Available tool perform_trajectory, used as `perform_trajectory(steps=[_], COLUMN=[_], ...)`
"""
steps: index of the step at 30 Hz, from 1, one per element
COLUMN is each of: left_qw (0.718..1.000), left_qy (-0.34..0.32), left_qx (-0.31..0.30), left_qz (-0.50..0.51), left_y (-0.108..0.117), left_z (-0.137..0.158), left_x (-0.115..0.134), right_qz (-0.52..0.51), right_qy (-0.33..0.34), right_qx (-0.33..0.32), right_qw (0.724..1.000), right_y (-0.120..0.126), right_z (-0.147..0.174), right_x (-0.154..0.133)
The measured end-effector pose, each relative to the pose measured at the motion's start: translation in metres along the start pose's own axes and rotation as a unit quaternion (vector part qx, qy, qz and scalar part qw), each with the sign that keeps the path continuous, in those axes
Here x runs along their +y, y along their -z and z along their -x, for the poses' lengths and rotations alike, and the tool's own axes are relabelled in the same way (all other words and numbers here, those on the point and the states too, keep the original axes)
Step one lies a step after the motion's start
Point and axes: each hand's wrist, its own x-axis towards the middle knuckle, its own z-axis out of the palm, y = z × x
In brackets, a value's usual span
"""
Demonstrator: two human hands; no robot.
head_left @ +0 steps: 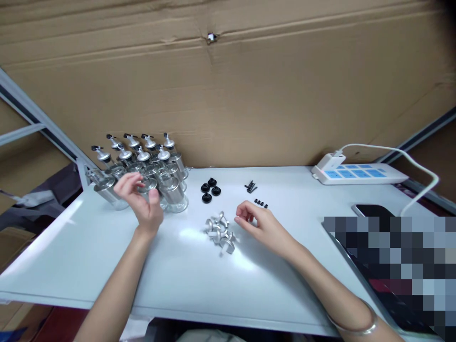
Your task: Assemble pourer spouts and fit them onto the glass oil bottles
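My left hand (141, 202) is raised in front of a group of glass bottles (174, 192) with metal sleeves and silver pourer tops (164, 153). Its thumb and fingers are apart, and I see nothing held. My right hand (258, 219) hovers just right of a small heap of shiny silver metal pieces (220, 232). Its fingers curl loosely towards the thumb, with no object visible between them. Behind the heap sit several round black stoppers (206, 197). Short black tubes (251, 186) and a row of small black caps (261, 204) lie beyond my right hand.
A white power strip (356, 174) with a plugged-in charger (330, 161) and white cable stands at the back right. A phone (374, 209) and a large dark device (392, 280), partly pixelated, lie on the right. Cardboard (263, 104) walls the back of the white table (199, 294).
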Motion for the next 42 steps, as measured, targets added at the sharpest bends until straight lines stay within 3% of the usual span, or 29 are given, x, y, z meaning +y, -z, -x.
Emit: perform_trajectory(steps=[4, 7, 10, 17, 23, 28, 32, 37, 42], left_qw=[0.997, 0.984, 0.972, 0.970, 0.989, 0.985, 0.974, 0.970, 0.980], left_qy=[-0.027, -0.053, -0.040, -0.038, -0.036, -0.062, -0.092, -0.112, -0.098], left_qx=[-0.052, -0.126, -0.157, -0.159, -0.087, -0.151, -0.201, -0.215, -0.173], left_qz=[-0.052, -0.117, -0.170, -0.178, -0.113, -0.060, -0.040, -0.031, -0.027], left_y=[0.005, 0.004, 0.001, -0.002, -0.001, 0.021, 0.029, 0.019, 0.018], left_z=[-0.006, -0.001, 0.003, 0.008, 0.019, -0.007, -0.021, -0.014, -0.011], left_x=[-0.016, -0.014, -0.009, -0.007, -0.018, -0.017, -0.009, -0.006, -0.012], right_qz=[0.009, 0.014, 0.026, -0.008, -0.051, -0.051, -0.054, -0.065, -0.091], right_qy=[0.004, 0.011, 0.024, 0.037, 0.113, 0.126, 0.128, 0.139, 0.148], right_qx=[0.006, 0.009, 0.026, 0.062, 0.058, 0.069, 0.061, 0.062, 0.125], right_qw=[1.000, 1.000, 0.999, 0.997, 0.991, 0.988, 0.988, 0.986, 0.977], right_y=[0.000, -0.001, -0.001, -0.006, -0.011, -0.034, -0.056, -0.072, -0.064], right_z=[0.001, 0.001, 0.001, -0.022, -0.091, -0.158, -0.192, -0.207, -0.197], right_x=[-0.001, -0.001, 0.000, -0.017, -0.068, -0.087, -0.090, -0.094, -0.092])
